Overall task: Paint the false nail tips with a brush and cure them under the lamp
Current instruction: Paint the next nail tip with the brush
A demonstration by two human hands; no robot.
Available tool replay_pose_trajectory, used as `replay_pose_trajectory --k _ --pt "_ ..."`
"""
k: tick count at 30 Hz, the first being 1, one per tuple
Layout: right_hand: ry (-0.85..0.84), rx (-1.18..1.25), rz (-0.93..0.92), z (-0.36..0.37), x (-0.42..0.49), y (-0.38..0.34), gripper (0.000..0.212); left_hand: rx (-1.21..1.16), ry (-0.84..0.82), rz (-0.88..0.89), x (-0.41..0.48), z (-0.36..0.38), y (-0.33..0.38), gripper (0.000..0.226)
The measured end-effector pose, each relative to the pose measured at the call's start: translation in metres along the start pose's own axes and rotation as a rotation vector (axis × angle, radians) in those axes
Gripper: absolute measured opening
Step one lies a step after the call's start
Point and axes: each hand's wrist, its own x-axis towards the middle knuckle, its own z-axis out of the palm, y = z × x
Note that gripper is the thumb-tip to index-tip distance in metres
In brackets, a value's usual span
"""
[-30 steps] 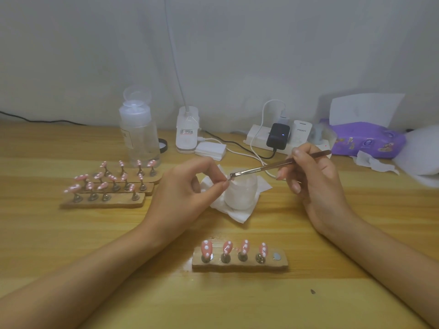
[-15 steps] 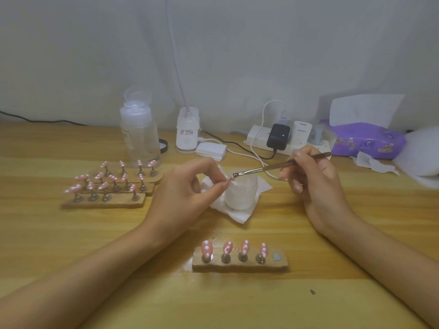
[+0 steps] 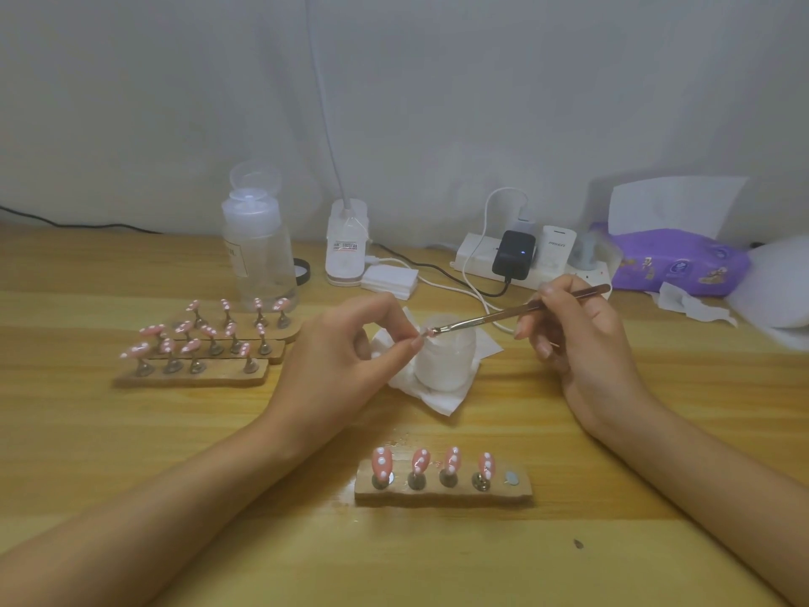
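Just above the white jar [image 3: 444, 363], my left hand [image 3: 346, 357] pinches one pink nail tip [image 3: 426, 336] to steady it while my right hand [image 3: 578, 339], gripping the brush [image 3: 503, 315] pen-style, touches bristles to it.

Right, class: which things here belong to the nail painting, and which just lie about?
In use: thin metal brush, pink nail tip, white jar, wooden strip holding four pink tips, white lamp.
Lying about: purple tissue pack, white power strip, black charger.

A clear bottle [image 3: 258, 251] stands on the tabletop [image 3: 131, 453]; right of it a power strip [image 3: 475, 258] carries a black charger [image 3: 513, 255], then a purple pack [image 3: 674, 267], perhaps tissues.
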Motion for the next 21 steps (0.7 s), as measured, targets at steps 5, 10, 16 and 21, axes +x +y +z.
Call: replay_pose_trajectory --k 5,10,16,21 --pt "-0.065 -0.014 -0.023 0.0009 -0.0015 -0.0009 0.026 -0.002 -0.001 0.003 0.0002 0.0002 -0.0003 0.015" --pt "-0.003 0.048 0.020 -0.0009 0.0001 -0.0017 0.027 0.008 -0.005 0.006 0.0004 -0.0001 0.0005 0.015" --pt "-0.032 -0.006 0.021 0.0008 -0.0003 -0.0008 0.028 0.015 -0.005 0.003 -0.0001 0.0000 0.0005 0.015" --pt "-0.045 0.026 -0.008 -0.0005 -0.0012 -0.0017 0.027 0.027 -0.005 0.016 -0.0002 -0.0003 0.0015 0.012"
